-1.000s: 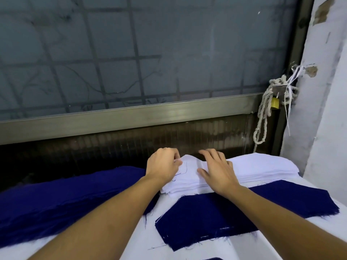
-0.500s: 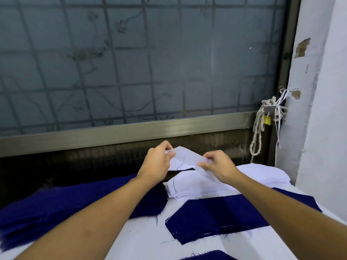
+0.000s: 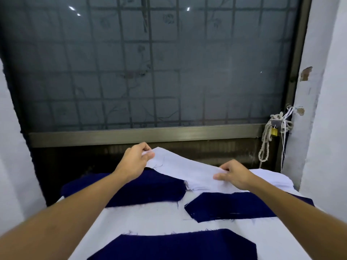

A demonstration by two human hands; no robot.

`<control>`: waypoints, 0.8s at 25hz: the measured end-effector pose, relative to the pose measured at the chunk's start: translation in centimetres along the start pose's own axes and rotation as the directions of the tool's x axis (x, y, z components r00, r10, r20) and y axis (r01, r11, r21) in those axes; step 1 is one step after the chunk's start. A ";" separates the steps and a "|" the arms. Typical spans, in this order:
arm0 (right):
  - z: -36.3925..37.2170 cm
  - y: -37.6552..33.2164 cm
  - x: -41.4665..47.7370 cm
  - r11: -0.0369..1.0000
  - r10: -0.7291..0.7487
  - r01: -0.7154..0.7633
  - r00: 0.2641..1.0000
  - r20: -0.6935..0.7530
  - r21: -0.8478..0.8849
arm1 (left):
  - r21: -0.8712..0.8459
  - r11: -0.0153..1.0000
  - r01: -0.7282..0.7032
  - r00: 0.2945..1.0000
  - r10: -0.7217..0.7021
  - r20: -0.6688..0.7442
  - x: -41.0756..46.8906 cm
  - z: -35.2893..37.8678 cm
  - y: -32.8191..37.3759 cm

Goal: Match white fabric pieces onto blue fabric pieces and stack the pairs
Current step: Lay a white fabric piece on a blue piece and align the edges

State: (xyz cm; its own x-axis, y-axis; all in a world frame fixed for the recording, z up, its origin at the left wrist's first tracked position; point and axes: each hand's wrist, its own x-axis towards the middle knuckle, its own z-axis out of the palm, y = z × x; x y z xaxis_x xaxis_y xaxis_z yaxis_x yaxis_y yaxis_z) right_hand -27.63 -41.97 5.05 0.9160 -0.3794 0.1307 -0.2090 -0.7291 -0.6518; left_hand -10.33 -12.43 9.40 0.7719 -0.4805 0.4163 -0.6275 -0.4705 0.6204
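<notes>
A white fabric piece (image 3: pixel 185 168) hangs stretched in the air between both hands. My left hand (image 3: pixel 134 160) pinches its far left corner, raised above the blue pile. My right hand (image 3: pixel 233 174) pinches its right end, just over the white fabric stack (image 3: pixel 268 180) at the back right. A single blue fabric piece (image 3: pixel 232 206) lies flat on the table in front of that stack, partly under my right forearm. Another blue piece (image 3: pixel 174 245) lies nearer to me at the bottom edge. A pile of blue fabric (image 3: pixel 150 188) sits at the back left.
The work goes on upon a table covered in white cloth (image 3: pixel 142 218). Behind it stands a barred frosted window (image 3: pixel 150 72) with a metal sill. A rope with a yellow padlock (image 3: pixel 274 131) hangs at the right, beside a white wall (image 3: pixel 326 109).
Both hands took the top white piece off the stack, lifted it and drew it out wide. The view pulled back, so a nearer blue piece now shows.
</notes>
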 end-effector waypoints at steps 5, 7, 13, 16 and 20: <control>0.9 0.6 -4.0 0.996 0.081 -0.079 0.995 0.051 -0.045 | 0.052 0.994 0.096 0.995 -0.095 -0.019 -4.0 -4.4 -3.2; 1.2 1.4 -5.8 0.995 0.101 -0.102 0.992 0.079 -0.001 | 0.083 0.988 0.134 0.991 -0.134 -0.008 -5.6 -5.0 -4.6; 5.2 3.3 -10.5 0.936 0.266 -0.223 0.955 -0.132 0.273 | 0.057 0.956 0.287 0.957 -0.285 -0.043 -11.2 -3.4 -8.2; 7.6 3.9 -11.7 0.933 0.346 -0.304 0.905 -0.247 0.194 | 0.058 0.939 0.338 0.941 -0.337 -0.037 -13.5 -1.6 -9.9; 10.0 4.6 -13.4 0.934 0.352 -0.348 0.869 -0.348 0.077 | 0.142 0.885 0.443 0.895 -0.447 -0.008 -16.4 0.1 -12.7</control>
State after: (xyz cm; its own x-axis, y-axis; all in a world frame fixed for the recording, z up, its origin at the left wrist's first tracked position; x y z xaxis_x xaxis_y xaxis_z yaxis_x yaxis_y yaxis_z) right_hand -37.42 -34.53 -7.17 0.6030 -0.7847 0.1438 -0.4876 -0.5052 -0.7120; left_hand -15.05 1.36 -5.43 0.9717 -0.2134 0.1009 -0.2276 -0.7342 0.6396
